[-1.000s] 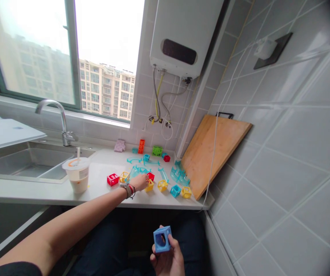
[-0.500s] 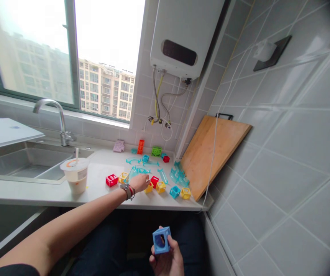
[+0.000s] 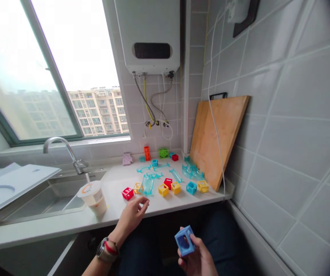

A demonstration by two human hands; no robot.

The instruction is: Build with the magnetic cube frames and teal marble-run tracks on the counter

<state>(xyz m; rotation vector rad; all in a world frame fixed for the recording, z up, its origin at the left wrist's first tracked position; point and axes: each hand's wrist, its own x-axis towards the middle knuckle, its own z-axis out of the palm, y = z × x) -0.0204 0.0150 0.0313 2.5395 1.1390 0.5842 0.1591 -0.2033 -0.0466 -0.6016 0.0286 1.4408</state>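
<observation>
A light blue hollow cube block (image 3: 184, 240) with a round opening is gripped by my right hand (image 3: 199, 256) below the counter edge, over my lap. My left hand (image 3: 133, 214), with a watch and bracelets on its wrist, hovers at the counter's front edge. Its fingers are loosely bent and apart, and I see nothing in them. Closest to it are a red cube block (image 3: 127, 193), a yellow cube block (image 3: 137, 188) and a clear teal track piece (image 3: 147, 184). Further right sit two yellow cube blocks (image 3: 163, 190), another red cube block (image 3: 168, 183) and a teal cube block (image 3: 191, 188).
A lidded drink cup with a straw (image 3: 93, 197) stands left, beside the sink (image 3: 64, 197). More teal pieces (image 3: 192, 170) lie at right, before a leaning wooden board (image 3: 218, 134). Green blocks (image 3: 163, 153) and an orange block (image 3: 146, 153) are at the back wall.
My left hand has drawn back from the yellow and red cube blocks toward the counter's front edge. My right hand keeps hold of the blue cube block, now tilted differently. The camera view has turned.
</observation>
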